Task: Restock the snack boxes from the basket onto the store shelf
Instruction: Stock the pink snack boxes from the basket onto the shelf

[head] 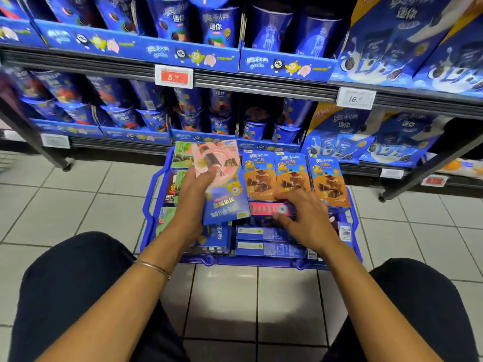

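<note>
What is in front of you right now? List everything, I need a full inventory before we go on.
Basket: one, blue, on the tiled floor below the shelves.
Orange boxes: three, standing in a row at the basket's back right.
Green boxes: several, along the basket's left side.
Blue boxes: a few, lying flat at the basket's front.
Pink box: one, pink and blue, held above the basket.
Red-edged box: one, in the basket's middle.
Cups: many, blue, on both shelves.
Bags: several, blue, shelves' right end.
Price tags: one red, one white, upper shelf rail.
Left hand: holds the pink box; thin bracelet on the wrist.
Right hand: grips the red-edged box.
Knees: two, dark trousers, bottom corners.
</note>
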A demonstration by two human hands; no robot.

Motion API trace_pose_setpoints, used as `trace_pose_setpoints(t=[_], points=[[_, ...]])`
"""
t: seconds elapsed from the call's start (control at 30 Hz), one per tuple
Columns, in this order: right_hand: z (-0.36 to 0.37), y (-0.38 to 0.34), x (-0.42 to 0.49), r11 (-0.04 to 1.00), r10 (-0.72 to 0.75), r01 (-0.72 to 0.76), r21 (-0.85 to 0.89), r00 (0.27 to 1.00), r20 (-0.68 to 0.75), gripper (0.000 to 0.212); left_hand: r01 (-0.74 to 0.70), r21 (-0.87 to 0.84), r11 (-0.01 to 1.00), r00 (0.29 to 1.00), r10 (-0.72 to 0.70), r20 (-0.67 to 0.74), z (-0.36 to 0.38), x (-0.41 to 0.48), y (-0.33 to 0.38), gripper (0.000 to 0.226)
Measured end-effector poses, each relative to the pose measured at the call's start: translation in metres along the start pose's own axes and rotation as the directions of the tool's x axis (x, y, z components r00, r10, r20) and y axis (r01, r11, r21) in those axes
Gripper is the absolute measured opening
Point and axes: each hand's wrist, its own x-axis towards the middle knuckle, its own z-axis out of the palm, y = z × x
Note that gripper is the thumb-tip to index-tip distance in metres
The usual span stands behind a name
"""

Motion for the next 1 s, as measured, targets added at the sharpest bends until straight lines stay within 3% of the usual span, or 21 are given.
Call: trace_pose_setpoints(t=[0.13, 0.2, 0.33, 0.37, 0.43, 0.53, 0.63, 0.7, 0.83, 1.0], points=[[-0.01, 0.0, -0.002, 0.995, -0.07, 0.077, -0.059, 0.991, 0.118, 0.051, -0.012, -0.025, 1.0, 0.999, 0.011, -0.042, 0.002, 0.0, 0.002, 0.041], [-0.015, 0.005, -0.004, 0.996, -0.091, 0.091, -0.023, 0.995, 0.037, 0.036, -0.014, -0.038, 0.999, 0.998, 0.012, -0.069, 0.003, 0.002, 0.002, 0.036], [-0.034, 0.009, -0.008, 0.955, 0.033, 0.039, 0.295, 0.971, -0.236, 0.013, -0.028, -0.053, 0.998, 0.99, 0.02, -0.143, -0.002, 0.008, 0.002, 0.031], [-0.04, 0.007, -0.009, 0.905, 0.129, 0.002, 0.426, 0.952, -0.278, 0.011, -0.035, -0.05, 0.998, 0.99, 0.028, -0.141, -0.002, 0.008, 0.003, 0.033], [-0.05, -0.004, -0.009, 0.68, 0.331, -0.058, 0.731, 0.914, -0.236, 0.023, -0.037, -0.02, 0.999, 0.993, 0.035, -0.116, 0.0, 0.008, 0.003, 0.035], [-0.053, -0.023, -0.009, 0.35, 0.473, -0.096, 0.932, 0.877, -0.088, 0.025, -0.021, 0.006, 1.0, 0.996, 0.021, -0.084, 0.006, 0.004, -0.002, 0.029], [-0.043, -0.043, -0.008, 0.122, 0.466, -0.123, 0.985, 0.883, 0.053, 0.026, -0.015, -0.003, 1.0, 0.999, 0.015, -0.031, 0.015, -0.001, -0.008, 0.042], [-0.033, -0.052, -0.008, -0.011, 0.408, -0.15, 0.989, 0.902, 0.142, 0.007, 0.024, -0.025, 0.999, 0.999, -0.024, -0.024, 0.02, -0.005, -0.011, 0.039], [-0.018, -0.061, -0.01, -0.151, 0.402, -0.143, 0.978, 0.895, 0.193, 0.004, 0.064, -0.148, 0.987, 0.998, -0.063, 0.009, 0.028, -0.011, -0.015, 0.034], [-0.003, -0.085, -0.021, -0.381, 0.43, -0.198, 0.903, 0.827, 0.363, 0.008, 0.073, -0.243, 0.967, 0.994, -0.051, 0.096, 0.034, -0.02, -0.014, 0.08]])
